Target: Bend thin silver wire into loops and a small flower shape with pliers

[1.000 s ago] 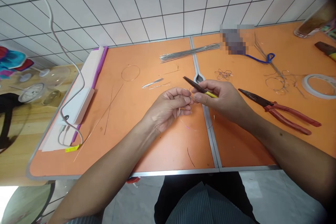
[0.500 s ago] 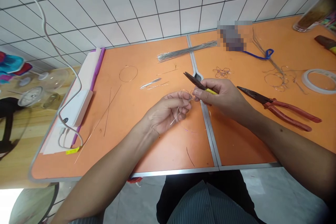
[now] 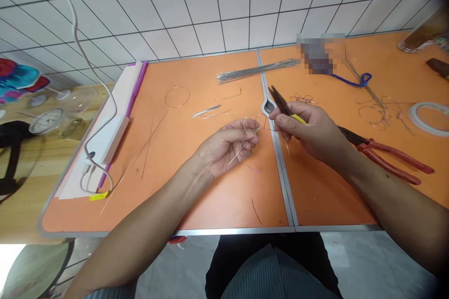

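Note:
My left hand (image 3: 226, 147) is closed in a pinch on a thin silver wire (image 3: 245, 147) that curls into loops over the orange table (image 3: 196, 182). My right hand (image 3: 310, 128) is closed round small pliers with yellow handles (image 3: 284, 105), whose dark tips point up and to the left. The thumb and forefinger of that hand are close to the wire's right end. Both hands hover just above the seam between the two table tops.
Red-handled pliers (image 3: 386, 154) lie right of my right hand. A bundle of straight wires (image 3: 256, 71) lies at the back, a wire ring (image 3: 177, 96) to the left, bent wire pieces (image 3: 377, 112) and a tape roll (image 3: 430, 117) to the right. A white power strip (image 3: 107, 138) sits at the left edge.
My right hand with the yellow pliers has drawn away to the right, so the pliers' tips now sit right of the wire loop. The left hand keeps its pinch.

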A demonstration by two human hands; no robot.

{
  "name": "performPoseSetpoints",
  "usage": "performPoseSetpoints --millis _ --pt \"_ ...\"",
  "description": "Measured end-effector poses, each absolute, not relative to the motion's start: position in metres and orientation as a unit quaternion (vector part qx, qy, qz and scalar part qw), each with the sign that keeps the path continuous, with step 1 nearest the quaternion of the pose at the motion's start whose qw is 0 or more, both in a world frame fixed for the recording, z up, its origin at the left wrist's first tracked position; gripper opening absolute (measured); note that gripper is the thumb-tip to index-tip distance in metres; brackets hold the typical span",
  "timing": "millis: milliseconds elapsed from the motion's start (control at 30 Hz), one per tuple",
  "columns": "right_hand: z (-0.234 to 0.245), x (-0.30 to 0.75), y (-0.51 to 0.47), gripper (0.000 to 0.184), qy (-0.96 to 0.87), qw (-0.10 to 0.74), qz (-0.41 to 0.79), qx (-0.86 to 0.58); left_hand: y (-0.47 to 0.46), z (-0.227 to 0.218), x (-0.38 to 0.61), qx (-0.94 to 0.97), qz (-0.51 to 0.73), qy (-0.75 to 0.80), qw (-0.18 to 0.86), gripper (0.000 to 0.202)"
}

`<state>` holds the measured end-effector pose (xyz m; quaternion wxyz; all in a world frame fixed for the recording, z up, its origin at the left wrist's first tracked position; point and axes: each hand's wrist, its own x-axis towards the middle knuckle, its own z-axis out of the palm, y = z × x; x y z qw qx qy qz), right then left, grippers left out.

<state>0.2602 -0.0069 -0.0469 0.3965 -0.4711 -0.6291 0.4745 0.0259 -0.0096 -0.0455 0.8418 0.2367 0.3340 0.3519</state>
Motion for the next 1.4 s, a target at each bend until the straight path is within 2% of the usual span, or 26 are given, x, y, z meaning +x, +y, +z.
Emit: performPoseSetpoints --millis 267,433,767,967,1200,1400 --pt "-0.039 0.247 -0.016 0.025 -0.653 0.370 0.461 -0.473 -0.014 -0.049 0.031 0.242 0.363 0.344 0.832 0.021" --pt "-0.039 0.244 -0.018 0.019 -0.670 0.383 0.404 -0.491 -0.020 -0.046 0.039 0.262 0.412 0.385 0.783 0.019" --pt "-0.041 0.237 -0.021 0.021 -0.675 0.382 0.379 -0.505 -0.027 -0.047 0.047 0.358 0.446 0.442 0.691 0.022" --pt "-0.042 0.236 -0.019 0.021 -0.674 0.370 0.396 -0.502 -0.029 -0.047 0.047 0.379 0.440 0.464 0.669 0.027" --pt "-0.044 0.239 -0.015 0.022 -0.701 0.318 0.372 -0.519 -0.030 -0.047 0.048 0.367 0.419 0.470 0.685 0.026" --pt "-0.045 0.241 -0.011 0.020 -0.684 0.326 0.391 -0.522 -0.032 -0.048 0.049 0.369 0.435 0.459 0.682 0.026"
